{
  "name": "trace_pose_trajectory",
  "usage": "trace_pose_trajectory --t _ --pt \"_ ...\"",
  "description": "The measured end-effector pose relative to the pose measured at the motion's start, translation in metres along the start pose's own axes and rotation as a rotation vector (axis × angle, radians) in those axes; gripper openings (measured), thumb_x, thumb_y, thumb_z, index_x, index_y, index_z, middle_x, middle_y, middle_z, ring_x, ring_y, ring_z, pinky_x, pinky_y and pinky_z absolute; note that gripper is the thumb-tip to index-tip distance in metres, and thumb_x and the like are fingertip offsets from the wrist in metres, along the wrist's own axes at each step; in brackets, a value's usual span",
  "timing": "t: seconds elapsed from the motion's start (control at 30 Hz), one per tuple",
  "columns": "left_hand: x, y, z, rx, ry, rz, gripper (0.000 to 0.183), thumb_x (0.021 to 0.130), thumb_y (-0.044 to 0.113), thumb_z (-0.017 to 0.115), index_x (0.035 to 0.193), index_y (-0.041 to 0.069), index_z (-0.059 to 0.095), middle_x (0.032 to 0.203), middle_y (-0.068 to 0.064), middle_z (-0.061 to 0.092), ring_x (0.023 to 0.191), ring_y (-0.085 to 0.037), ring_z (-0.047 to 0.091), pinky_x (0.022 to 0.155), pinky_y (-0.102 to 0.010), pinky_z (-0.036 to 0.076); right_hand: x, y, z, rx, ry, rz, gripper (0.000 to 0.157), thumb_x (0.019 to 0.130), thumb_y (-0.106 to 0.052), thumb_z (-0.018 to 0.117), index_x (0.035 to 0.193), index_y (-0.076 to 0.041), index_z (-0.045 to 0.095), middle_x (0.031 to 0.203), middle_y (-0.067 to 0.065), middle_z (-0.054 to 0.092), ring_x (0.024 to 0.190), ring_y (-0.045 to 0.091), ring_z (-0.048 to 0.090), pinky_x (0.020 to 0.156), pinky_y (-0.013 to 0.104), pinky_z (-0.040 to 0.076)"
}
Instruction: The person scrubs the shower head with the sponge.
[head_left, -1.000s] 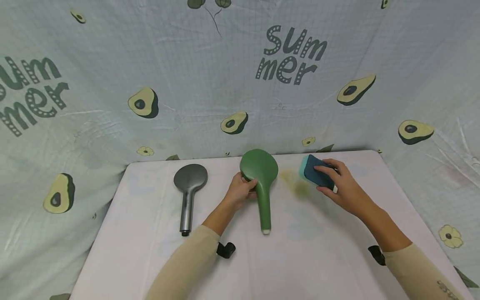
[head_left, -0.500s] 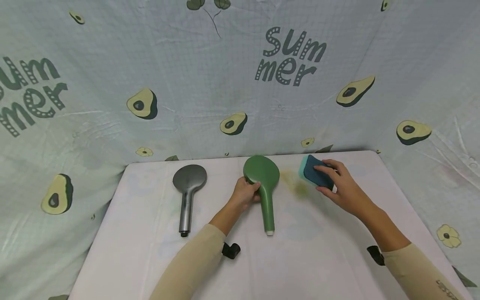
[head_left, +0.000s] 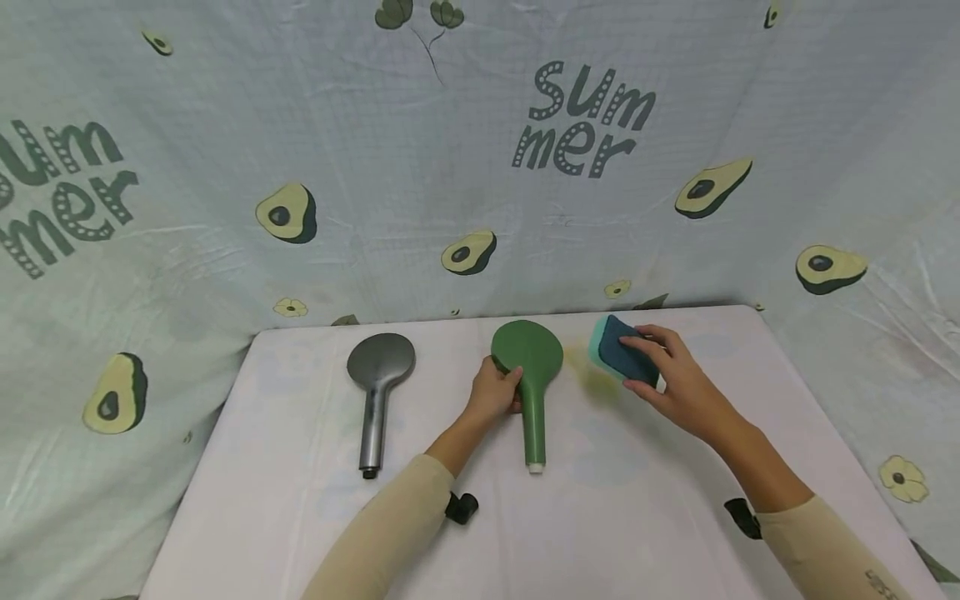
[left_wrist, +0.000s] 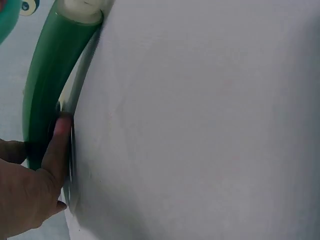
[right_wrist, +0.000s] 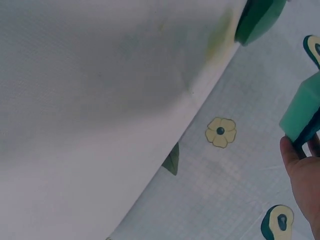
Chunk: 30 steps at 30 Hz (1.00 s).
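A green shower head (head_left: 527, 354) with a pale tip on its handle is gripped by my left hand (head_left: 493, 392) where the head meets the handle. In the left wrist view its green handle (left_wrist: 55, 75) points up past my left hand (left_wrist: 32, 192), the thumb and fingers on either side. My right hand (head_left: 678, 383) pinches a sponge (head_left: 624, 350), dark blue on one face and mint on the other, over the table right of the shower head. In the right wrist view the mint side of the sponge (right_wrist: 305, 107) shows above my right hand (right_wrist: 307, 182).
A grey shower head (head_left: 380, 358) with a black-tipped handle lies on the white table (head_left: 600, 533) at the left. A yellow-green stain (head_left: 596, 379) marks the tabletop between my hands. Behind the table hangs a patterned cloth (head_left: 390, 167).
The green shower head has come slightly nearer and a little to the right in my left hand. My right hand has brought the sponge slightly to the left, toward the shower head.
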<state>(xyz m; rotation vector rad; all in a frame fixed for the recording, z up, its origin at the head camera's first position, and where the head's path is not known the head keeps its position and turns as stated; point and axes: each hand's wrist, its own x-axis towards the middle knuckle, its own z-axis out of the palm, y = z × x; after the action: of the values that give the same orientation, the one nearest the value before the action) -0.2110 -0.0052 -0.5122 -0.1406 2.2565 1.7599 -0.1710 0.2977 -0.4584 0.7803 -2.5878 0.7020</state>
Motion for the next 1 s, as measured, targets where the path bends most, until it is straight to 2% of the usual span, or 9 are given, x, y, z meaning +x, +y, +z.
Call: trace_pose_trajectory --t 0.07,0.23,0.33,0.47,0.6,0.73,0.87,1.0 --pt "0.001 -0.001 -0.001 0.053 0.010 0.008 0.059 0.109 0.022 0.054 0.151 -0.010 0.029 0.080 -0.015 0.064 0.054 -0.014 0.063 0.054 -0.027 0.059 0.001 -0.002 0.001 0.001 -0.002 -0.007 0.072 0.081 -0.004 0.087 0.145 -0.010 0.054 0.152 0.020 0.041 0.132 0.037 0.049 0.094 0.046 0.050" --pt "0.003 -0.001 -0.007 0.057 -0.040 -0.008 0.054 0.109 0.021 0.054 0.147 -0.010 0.033 0.081 -0.015 0.064 0.051 -0.017 0.067 0.052 -0.034 0.062 0.004 -0.005 0.006 -0.005 -0.008 -0.008 0.071 0.082 -0.007 0.087 0.145 -0.010 0.054 0.152 0.020 0.041 0.132 0.036 0.049 0.096 0.046 0.051" --pt "0.002 0.001 -0.014 0.032 -0.060 -0.054 0.063 0.108 0.023 0.055 0.153 -0.011 0.026 0.081 -0.016 0.067 0.050 -0.017 0.067 0.052 -0.036 0.062 0.004 -0.007 0.008 -0.011 -0.021 -0.006 0.071 0.083 -0.010 0.087 0.145 -0.012 0.054 0.153 0.019 0.041 0.133 0.035 0.049 0.098 0.045 0.052" --pt "-0.003 0.005 -0.026 0.021 -0.046 -0.063 0.076 0.107 0.029 0.057 0.160 -0.008 0.016 0.089 -0.017 0.072 0.051 -0.014 0.066 0.052 -0.033 0.061 0.005 -0.009 0.010 -0.007 -0.021 -0.009 0.072 0.083 -0.011 0.087 0.146 -0.012 0.053 0.153 0.018 0.041 0.133 0.034 0.049 0.097 0.048 0.053" --pt "-0.009 0.011 -0.040 0.000 -0.058 -0.042 0.073 0.107 0.031 0.058 0.160 -0.004 0.023 0.106 -0.022 0.072 0.059 -0.016 0.068 0.057 -0.034 0.063 0.005 -0.013 0.012 0.008 -0.012 -0.001 0.074 0.083 -0.010 0.087 0.147 -0.011 0.052 0.152 0.019 0.040 0.130 0.034 0.051 0.093 0.052 0.054" --pt "-0.019 0.018 -0.057 0.011 -0.066 -0.009 0.068 0.107 0.030 0.059 0.158 -0.003 0.028 0.117 -0.027 0.069 0.070 -0.023 0.073 0.063 -0.037 0.064 0.005 -0.020 0.012 0.018 -0.031 0.009 0.076 0.085 -0.012 0.086 0.151 -0.011 0.048 0.155 0.020 0.039 0.133 0.036 0.048 0.095 0.055 0.054" --pt "-0.028 0.022 -0.078 0.058 -0.063 0.028 0.067 0.106 0.028 0.060 0.157 -0.003 0.031 0.120 -0.029 0.066 0.081 -0.030 0.075 0.067 -0.040 0.065 0.005 -0.029 0.014 0.023 -0.060 -0.004 0.079 0.086 -0.015 0.085 0.154 -0.011 0.045 0.155 0.021 0.041 0.137 0.039 0.044 0.098 0.057 0.053" --pt "-0.038 0.024 -0.101 0.138 -0.048 0.062 0.062 0.106 0.027 0.060 0.154 -0.005 0.036 0.122 -0.030 0.065 0.087 -0.034 0.076 0.068 -0.041 0.065 0.005 -0.037 0.018 0.018 -0.076 -0.017 0.079 0.086 -0.019 0.085 0.154 -0.013 0.045 0.153 0.018 0.043 0.137 0.036 0.044 0.100 0.054 0.053"
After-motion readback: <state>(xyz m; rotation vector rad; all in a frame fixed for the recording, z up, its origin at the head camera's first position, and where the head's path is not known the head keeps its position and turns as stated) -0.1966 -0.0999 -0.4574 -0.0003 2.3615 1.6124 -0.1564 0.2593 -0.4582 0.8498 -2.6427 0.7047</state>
